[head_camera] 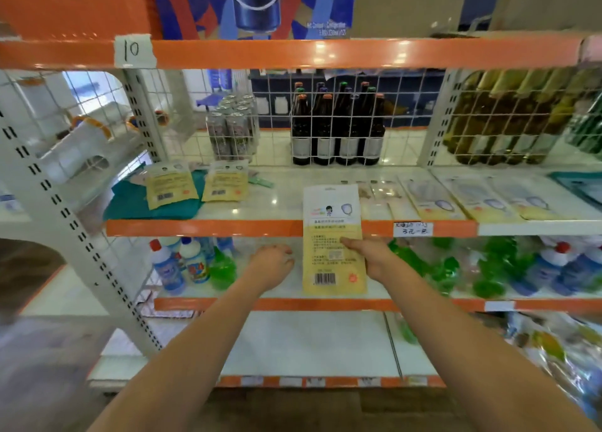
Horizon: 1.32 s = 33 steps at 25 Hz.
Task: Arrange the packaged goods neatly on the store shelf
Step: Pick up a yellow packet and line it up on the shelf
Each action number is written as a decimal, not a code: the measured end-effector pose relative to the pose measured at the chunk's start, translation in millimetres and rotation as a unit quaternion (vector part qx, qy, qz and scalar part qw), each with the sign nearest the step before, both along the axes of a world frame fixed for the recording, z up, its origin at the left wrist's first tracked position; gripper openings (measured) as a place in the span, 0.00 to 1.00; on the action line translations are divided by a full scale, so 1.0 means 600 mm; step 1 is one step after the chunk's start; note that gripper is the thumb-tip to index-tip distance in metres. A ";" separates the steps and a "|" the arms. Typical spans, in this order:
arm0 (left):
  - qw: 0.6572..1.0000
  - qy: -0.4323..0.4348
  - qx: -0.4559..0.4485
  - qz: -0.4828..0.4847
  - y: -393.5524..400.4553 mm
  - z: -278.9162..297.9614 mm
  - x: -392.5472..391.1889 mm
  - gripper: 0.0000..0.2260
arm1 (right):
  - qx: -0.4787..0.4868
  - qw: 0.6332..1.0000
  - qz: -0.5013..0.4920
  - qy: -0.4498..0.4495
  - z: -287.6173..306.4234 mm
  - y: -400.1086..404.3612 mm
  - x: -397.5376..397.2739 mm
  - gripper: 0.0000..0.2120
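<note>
One flat packet [333, 239] is up in the air in front of the shelf [208, 228], just over its orange edge. The right hand [371, 255] holds it by the right side, thumb on the front and fingers behind, so this grip is pinching the packet. The left hand [272, 263] is near the packet but not touching it; its fingers are curled loosely and it holds nothing. The packet looks thin, light and a bit bendy, like a plastic bag with card inside, so it may flop if held by a corner. Holding it at the side, near the middle, seems best. More packets [433, 200] lie flat in a row on the shelf to the right, and two yellow packets [195, 188] lie on a green cloth [130, 203] to the left.
</note>
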<state>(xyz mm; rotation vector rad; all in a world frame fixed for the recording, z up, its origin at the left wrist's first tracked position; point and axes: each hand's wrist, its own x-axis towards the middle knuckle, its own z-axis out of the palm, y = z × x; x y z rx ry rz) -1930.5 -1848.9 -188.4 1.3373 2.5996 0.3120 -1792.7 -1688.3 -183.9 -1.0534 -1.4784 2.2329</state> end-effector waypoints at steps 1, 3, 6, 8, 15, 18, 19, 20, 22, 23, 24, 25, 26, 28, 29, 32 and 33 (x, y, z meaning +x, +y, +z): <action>1.000 -0.013 0.012 0.000 0.002 -0.008 0.012 0.17 | 0.003 1.000 -0.010 0.001 -0.006 -0.001 0.011 0.11; 0.998 -0.054 0.035 0.004 0.007 -0.028 0.026 0.17 | 0.008 1.000 -0.029 0.005 -0.014 -0.002 0.028 0.14; 0.991 -0.114 0.067 0.017 0.009 -0.049 0.036 0.17 | 0.001 0.999 -0.051 0.015 -0.016 -0.007 0.046 0.14; 0.982 -0.158 0.094 0.032 0.004 -0.049 0.040 0.16 | -0.008 0.998 -0.063 0.022 -0.015 -0.012 0.053 0.10; 0.889 -0.388 0.180 0.162 -0.035 -0.069 0.043 0.15 | -0.022 0.996 -0.083 0.027 -0.023 -0.045 0.029 0.17; 0.773 -0.551 0.215 0.229 -0.049 -0.073 0.054 0.17 | -0.042 0.995 -0.082 0.039 -0.034 -0.062 0.017 0.18; 0.747 -0.585 0.220 0.226 -0.056 -0.074 0.059 0.18 | -0.047 0.995 -0.079 0.040 -0.039 -0.068 0.014 0.17; 0.727 -0.614 0.221 0.214 -0.061 -0.073 0.064 0.18 | -0.053 0.995 -0.075 0.041 -0.044 -0.073 0.011 0.16; 0.687 -0.664 0.223 0.190 -0.068 -0.070 0.073 0.16 | -0.060 0.995 -0.065 0.040 -0.049 -0.083 0.008 0.14; 0.670 -0.683 0.223 0.187 -0.070 -0.068 0.076 0.14 | -0.057 0.996 -0.059 0.036 -0.051 -0.088 0.008 0.12; 0.657 -0.695 0.221 0.188 -0.069 -0.067 0.080 0.12 | -0.049 0.997 -0.054 0.032 -0.054 -0.091 0.007 0.12; 0.652 -0.700 0.221 0.193 -0.068 -0.067 0.082 0.10 | -0.041 0.997 -0.050 0.030 -0.056 -0.094 0.007 0.12; 0.653 -0.697 0.221 0.199 -0.067 -0.067 0.085 0.08 | -0.036 0.998 -0.049 0.029 -0.060 -0.097 0.006 0.13; 0.667 -0.683 0.217 0.205 -0.065 -0.072 0.089 0.05 | -0.032 0.998 -0.050 0.025 -0.066 -0.100 0.005 0.14; 0.673 -0.677 0.215 0.205 -0.064 -0.073 0.091 0.04 | -0.031 0.998 -0.052 0.021 -0.068 -0.101 0.005 0.13; 0.684 -0.663 0.222 0.206 -0.063 -0.079 0.092 0.04 | -0.031 0.998 -0.060 0.005 -0.074 -0.100 0.006 0.13; 0.689 -0.656 0.226 0.206 -0.063 -0.081 0.091 0.05 | -0.031 0.998 -0.063 -0.004 -0.077 -0.100 0.006 0.13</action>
